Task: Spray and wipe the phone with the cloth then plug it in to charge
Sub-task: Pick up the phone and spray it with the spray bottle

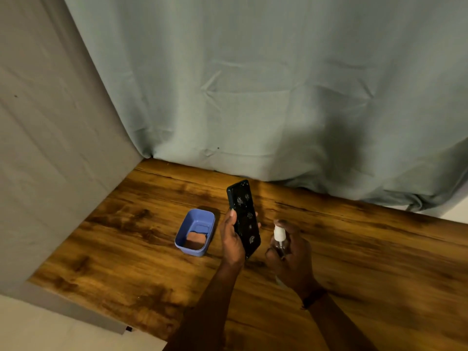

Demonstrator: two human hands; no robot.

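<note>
Left hand (231, 240) grips phone (243, 211), right hand (295, 259) sprayer (279, 235), near tub (186, 228).

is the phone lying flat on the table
No, the left hand grips the phone, raised off the wooden table, while the right hand holds the spray bottle.

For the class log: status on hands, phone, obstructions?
Left hand grips phone, droplets on screen. Right hand holds spray bottle. Blue tub left, not blocking.
</note>
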